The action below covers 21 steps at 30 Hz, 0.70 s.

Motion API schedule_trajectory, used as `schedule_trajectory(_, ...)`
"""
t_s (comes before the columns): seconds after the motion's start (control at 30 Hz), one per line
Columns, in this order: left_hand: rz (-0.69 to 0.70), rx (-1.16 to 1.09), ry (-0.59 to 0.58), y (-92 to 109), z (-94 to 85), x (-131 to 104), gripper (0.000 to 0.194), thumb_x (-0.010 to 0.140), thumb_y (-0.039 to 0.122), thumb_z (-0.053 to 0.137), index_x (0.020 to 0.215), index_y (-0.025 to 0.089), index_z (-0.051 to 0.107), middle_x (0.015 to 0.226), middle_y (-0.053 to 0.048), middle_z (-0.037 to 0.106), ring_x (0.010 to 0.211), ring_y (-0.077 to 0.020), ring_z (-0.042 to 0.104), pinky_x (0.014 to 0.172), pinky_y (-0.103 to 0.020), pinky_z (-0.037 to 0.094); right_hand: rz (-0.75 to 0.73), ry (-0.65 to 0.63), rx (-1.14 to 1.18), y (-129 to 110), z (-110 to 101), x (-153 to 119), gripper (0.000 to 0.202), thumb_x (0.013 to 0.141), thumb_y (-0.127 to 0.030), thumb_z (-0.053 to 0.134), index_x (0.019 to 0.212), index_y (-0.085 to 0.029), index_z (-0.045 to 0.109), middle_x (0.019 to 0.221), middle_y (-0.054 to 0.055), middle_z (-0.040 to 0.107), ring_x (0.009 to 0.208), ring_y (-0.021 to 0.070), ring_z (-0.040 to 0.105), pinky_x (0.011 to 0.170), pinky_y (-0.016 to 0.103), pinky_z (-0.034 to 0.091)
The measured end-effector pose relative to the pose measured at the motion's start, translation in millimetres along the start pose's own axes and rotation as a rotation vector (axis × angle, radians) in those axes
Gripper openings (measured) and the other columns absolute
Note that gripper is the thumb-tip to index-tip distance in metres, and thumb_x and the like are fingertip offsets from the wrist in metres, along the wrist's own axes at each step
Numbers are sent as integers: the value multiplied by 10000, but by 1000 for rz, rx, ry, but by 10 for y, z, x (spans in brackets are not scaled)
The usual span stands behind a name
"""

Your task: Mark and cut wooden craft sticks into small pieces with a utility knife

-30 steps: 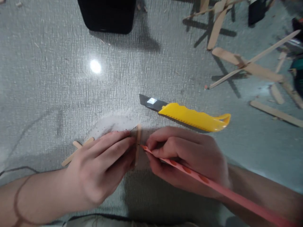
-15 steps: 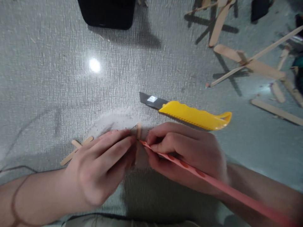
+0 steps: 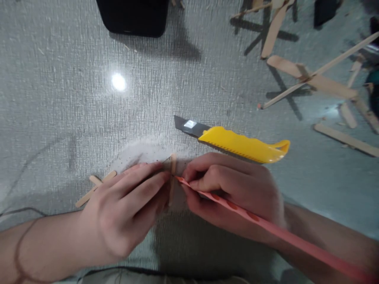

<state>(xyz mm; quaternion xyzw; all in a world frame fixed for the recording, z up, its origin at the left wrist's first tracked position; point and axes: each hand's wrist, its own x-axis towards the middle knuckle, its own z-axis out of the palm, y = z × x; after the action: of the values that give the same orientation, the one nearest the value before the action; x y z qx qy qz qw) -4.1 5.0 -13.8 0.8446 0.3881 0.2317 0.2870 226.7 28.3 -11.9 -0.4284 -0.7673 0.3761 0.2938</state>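
Note:
My right hand (image 3: 233,193) is closed around a long pink pencil (image 3: 275,228) with darker oval spots along its side. The pencil's tip touches, or nearly touches, a short thin wooden stick (image 3: 173,161) that stands almost upright in the view. My left hand (image 3: 130,209) pinches this stick from the left, its fingertips partly covering the middle. Just beyond my right hand lies a yellow utility knife (image 3: 242,144), its blade out and pointing left. Two crossed wooden sticks (image 3: 96,189) rest by my left wrist, partly hidden behind the hand.
At the far right stand crossed wooden stick pieces (image 3: 328,85), with another similar piece (image 3: 274,31) behind them. A loose craft stick (image 3: 346,139) lies nearby. A black object (image 3: 134,17) sits at the top edge. Small shavings dot the textured grey table (image 3: 74,110).
The pencil has turned very slightly in my right hand, its spots shifting a little. Both hands, the stick and the knife are almost where they were.

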Motion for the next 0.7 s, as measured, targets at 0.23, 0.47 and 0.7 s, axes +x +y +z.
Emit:
schedule_trajectory(0.23,36,36,-8,-5,6,-18,234,884,108,707,1118,117,702,1210,-83,720,1240,-228,644,1087,-367,579,12,-3,-6,-10,-8,13,248,827,-68,682,746,-241,523,811,-28,704,649,90,671,560,207,561)
schedule_trajectory(0.47,109,104,-12,-3,-6,7,173,882,107,720,1050,72,736,1188,-106,728,1235,-241,641,1101,-375,558,12,4,-5,8,8,-13,243,819,-57,678,737,-226,524,817,-39,694,662,76,673,593,187,560)
schedule_trajectory(0.7,163,150,-29,-22,-13,-6,162,885,136,729,1036,80,739,1221,-110,712,1242,-264,640,1095,-403,569,11,-12,-4,-1,-11,-5,237,837,-52,663,744,-220,524,809,-33,692,654,66,657,588,180,545)
